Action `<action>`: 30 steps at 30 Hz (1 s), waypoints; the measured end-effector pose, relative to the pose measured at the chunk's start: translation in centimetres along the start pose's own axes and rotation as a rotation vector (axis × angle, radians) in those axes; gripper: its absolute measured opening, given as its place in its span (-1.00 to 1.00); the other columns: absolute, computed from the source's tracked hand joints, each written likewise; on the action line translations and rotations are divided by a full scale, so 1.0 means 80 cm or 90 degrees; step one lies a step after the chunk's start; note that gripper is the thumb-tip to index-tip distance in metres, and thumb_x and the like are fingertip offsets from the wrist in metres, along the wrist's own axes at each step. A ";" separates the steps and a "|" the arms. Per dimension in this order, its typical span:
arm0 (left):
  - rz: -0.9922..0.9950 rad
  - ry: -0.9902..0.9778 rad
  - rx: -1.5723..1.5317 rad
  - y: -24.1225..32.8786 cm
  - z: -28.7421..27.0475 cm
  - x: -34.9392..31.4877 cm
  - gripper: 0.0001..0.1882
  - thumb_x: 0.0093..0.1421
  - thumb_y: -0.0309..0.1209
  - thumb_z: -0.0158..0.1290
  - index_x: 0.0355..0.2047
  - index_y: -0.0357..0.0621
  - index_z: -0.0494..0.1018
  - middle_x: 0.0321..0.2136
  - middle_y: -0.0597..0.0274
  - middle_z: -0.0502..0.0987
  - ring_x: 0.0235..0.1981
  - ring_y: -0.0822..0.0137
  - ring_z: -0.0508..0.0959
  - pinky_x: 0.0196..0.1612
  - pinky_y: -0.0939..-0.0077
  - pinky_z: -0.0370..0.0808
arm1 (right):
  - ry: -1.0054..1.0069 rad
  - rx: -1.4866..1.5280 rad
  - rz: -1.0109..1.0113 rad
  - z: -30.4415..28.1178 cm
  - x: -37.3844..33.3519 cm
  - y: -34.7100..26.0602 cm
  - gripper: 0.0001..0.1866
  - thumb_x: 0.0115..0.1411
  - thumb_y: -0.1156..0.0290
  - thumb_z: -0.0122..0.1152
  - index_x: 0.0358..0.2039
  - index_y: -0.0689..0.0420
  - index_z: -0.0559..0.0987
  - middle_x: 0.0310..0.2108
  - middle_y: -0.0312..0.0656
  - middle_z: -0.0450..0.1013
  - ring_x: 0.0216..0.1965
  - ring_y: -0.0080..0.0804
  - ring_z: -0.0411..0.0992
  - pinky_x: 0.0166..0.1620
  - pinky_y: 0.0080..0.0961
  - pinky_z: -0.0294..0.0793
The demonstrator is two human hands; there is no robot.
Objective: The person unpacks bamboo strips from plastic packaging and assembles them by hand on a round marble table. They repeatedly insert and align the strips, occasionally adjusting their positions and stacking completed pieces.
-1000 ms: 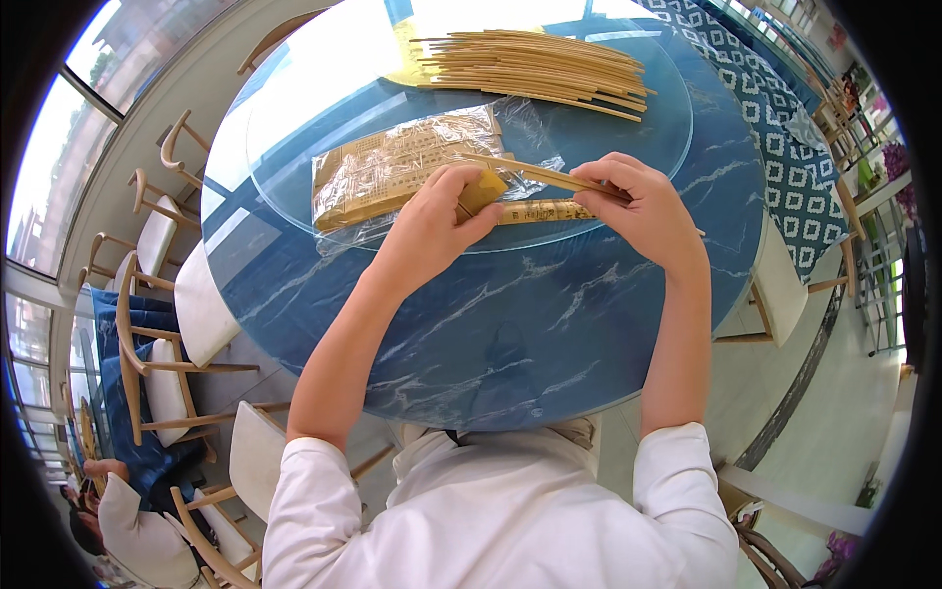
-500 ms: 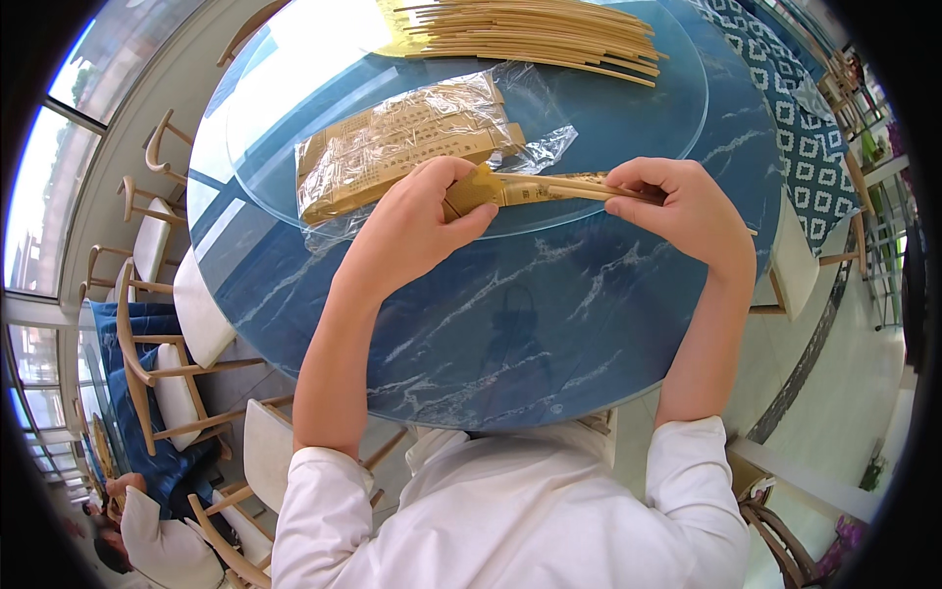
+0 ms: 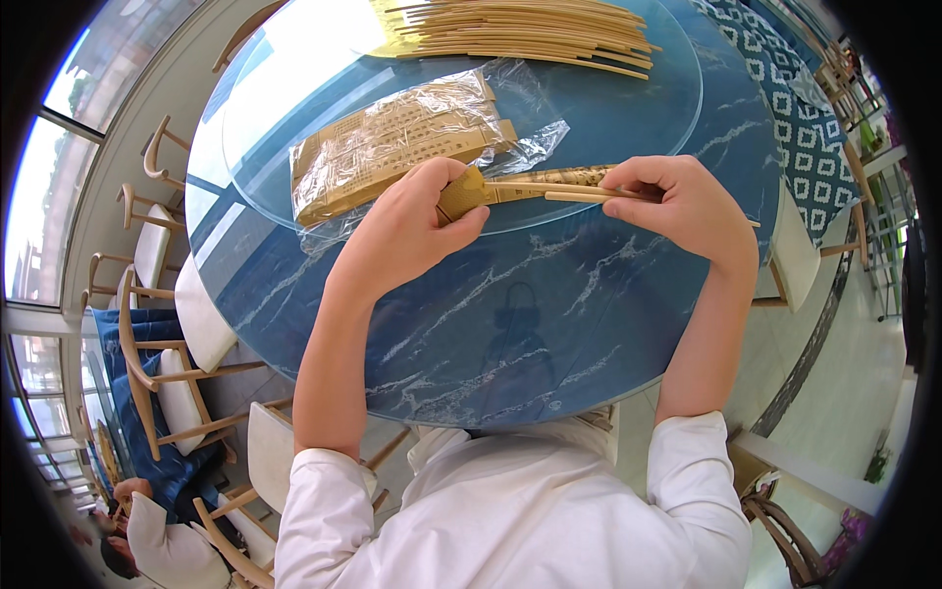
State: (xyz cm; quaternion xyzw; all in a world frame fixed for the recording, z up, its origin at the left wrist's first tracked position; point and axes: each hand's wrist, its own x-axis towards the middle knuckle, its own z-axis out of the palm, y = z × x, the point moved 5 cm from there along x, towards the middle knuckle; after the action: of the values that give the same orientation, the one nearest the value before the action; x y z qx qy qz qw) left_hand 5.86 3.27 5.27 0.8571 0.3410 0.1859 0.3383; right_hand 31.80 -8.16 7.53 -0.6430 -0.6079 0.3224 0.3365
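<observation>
My left hand [image 3: 404,221] pinches a tan printed paper chopstick sleeve [image 3: 461,196] by its left end, thumb in front. The sleeve stretches right, behind the sticks, toward my other hand. Closed fingers of my right hand [image 3: 677,201] grip a pair of light wooden chopsticks [image 3: 579,196]. One chopstick reaches left to the sleeve's mouth; the nearer one ends short of it, its tip free in the air. Just beyond my left hand lies a clear plastic pack of tan paper sleeves [image 3: 392,142], its wrapper loose at the right.
A pile of loose chopsticks [image 3: 530,29] lies on the round glass turntable [image 3: 667,128] at the far side. Beneath it is a blue marble-patterned round table [image 3: 491,363]. Chairs [image 3: 177,393] stand at the left, where another person [image 3: 167,540] sits. Patterned cloth [image 3: 810,147] hangs at the right.
The nearer chopstick's tip has drawn back to the right, away from the sleeve's mouth, so the two sticks now sit apart. My left hand has shifted slightly left with the sleeve.
</observation>
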 end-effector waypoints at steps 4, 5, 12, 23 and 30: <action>0.065 0.033 0.046 0.002 -0.001 0.000 -0.59 0.24 -0.29 0.35 -0.01 -0.20 0.47 -0.26 0.12 0.57 -0.32 0.26 0.55 -0.25 0.40 0.51 | 0.006 -0.019 -0.001 0.000 0.000 0.001 -0.81 0.22 0.43 0.45 -0.18 0.23 0.71 -0.57 -0.39 0.41 -0.52 -0.65 0.29 -0.41 -0.58 0.30; 0.079 0.039 0.050 0.002 -0.001 0.000 -0.59 0.24 -0.29 0.35 -0.01 -0.19 0.48 -0.26 0.12 0.57 -0.31 0.25 0.56 -0.24 0.39 0.52 | 0.008 -0.023 0.000 -0.001 -0.001 0.002 -0.80 0.22 0.43 0.45 -0.18 0.23 0.71 -0.57 -0.39 0.40 -0.52 -0.65 0.28 -0.41 -0.57 0.30; 0.123 0.058 0.077 0.001 -0.002 0.001 -0.61 0.24 -0.29 0.35 -0.03 -0.19 0.51 -0.26 0.10 0.58 -0.29 0.19 0.57 -0.22 0.37 0.52 | 0.010 -0.026 -0.009 -0.001 -0.002 0.000 -0.80 0.22 0.43 0.45 -0.19 0.24 0.71 -0.58 -0.38 0.39 -0.53 -0.64 0.27 -0.41 -0.57 0.29; 0.110 0.034 0.079 0.004 0.003 -0.001 -0.58 0.23 -0.25 0.37 -0.03 -0.19 0.51 -0.25 0.09 0.57 -0.27 0.15 0.58 -0.21 0.33 0.53 | 0.126 -0.031 0.004 -0.008 0.008 -0.008 -0.75 0.30 0.26 0.44 -0.30 0.19 0.67 -0.60 -0.47 0.29 -0.55 -0.67 0.19 -0.46 -0.57 0.17; 0.228 0.013 0.077 0.042 0.021 -0.014 -0.58 0.16 -0.28 0.41 -0.06 -0.13 0.50 -0.26 0.13 0.56 -0.29 0.05 0.59 -0.20 0.28 0.57 | -0.064 0.238 0.006 0.063 0.013 -0.034 -0.67 0.36 0.17 0.40 -0.39 0.18 0.68 -0.58 -0.51 0.35 -0.55 -0.76 0.19 -0.49 -0.62 0.16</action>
State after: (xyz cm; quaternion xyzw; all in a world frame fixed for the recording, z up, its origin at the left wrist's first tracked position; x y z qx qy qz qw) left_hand 7.48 -0.09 6.36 0.9209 0.1968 0.2312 0.2443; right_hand 26.19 -6.86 6.95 -0.5549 -0.5504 0.4632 0.4179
